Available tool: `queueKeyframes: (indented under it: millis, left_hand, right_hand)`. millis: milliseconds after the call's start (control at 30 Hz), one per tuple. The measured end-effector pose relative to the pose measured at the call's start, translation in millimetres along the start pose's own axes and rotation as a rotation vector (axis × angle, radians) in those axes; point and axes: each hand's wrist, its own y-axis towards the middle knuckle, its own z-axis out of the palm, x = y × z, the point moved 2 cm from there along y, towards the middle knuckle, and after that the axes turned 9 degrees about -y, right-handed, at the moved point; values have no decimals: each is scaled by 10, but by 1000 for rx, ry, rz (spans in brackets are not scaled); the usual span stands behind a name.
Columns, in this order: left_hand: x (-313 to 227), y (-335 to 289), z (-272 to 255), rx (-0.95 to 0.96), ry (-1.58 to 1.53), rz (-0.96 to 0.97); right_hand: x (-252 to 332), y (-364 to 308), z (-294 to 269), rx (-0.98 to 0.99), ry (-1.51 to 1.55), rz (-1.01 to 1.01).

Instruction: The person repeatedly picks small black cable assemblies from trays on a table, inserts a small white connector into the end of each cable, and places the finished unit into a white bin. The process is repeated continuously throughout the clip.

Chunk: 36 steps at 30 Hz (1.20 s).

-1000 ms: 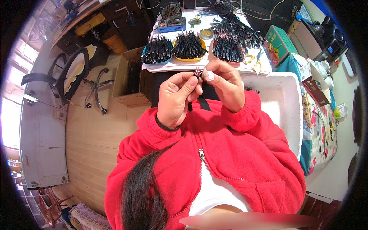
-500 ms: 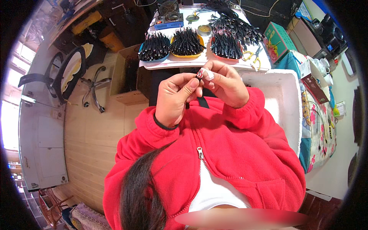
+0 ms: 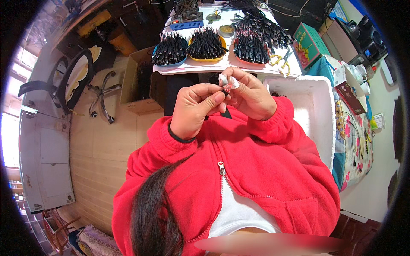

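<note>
A small pale part (image 3: 225,82) is pinched between both hands, held up close in front of the chest, above the table edge. The left hand (image 3: 197,107) is closed, thumb and forefinger pressed on the part; the right hand (image 3: 250,96) is curled around its other side, fingertips on it (exact kind of part cannot be told). Beyond, three trays of black cable pieces (image 3: 206,44) are set on the white table (image 3: 194,68). A white foam box (image 3: 316,106) is seen at right.

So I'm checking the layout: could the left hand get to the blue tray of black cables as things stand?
Probably yes: the left hand and the blue tray have only open table edge between them, though its fingers now pinch a small part.
</note>
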Motion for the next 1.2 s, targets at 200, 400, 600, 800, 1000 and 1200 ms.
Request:
queueKeyframes:
  millis: [200, 400, 600, 800, 1000, 1200]
  left_hand:
    - [-5, -6, -21, 6, 124, 16]
    - [-9, 29, -33, 7, 114, 19]
    - [26, 59, -63, -23, 113, 2]
    - [84, 117, -121, -57, 81, -7]
    - [49, 109, -105, -59, 207, 37]
    - [74, 92, -87, -54, 314, 76]
  right_hand:
    - [12, -25, 14, -35, -62, 7]
    - [-52, -9, -19, -142, -9, -23]
    - [-97, -5, -90, -80, -37, 44]
    - [-205, 23, -96, -188, -108, 1]
    - [19, 50, -91, -246, -538, -121]
    - [140, -48, 8, -309, -1442, -394]
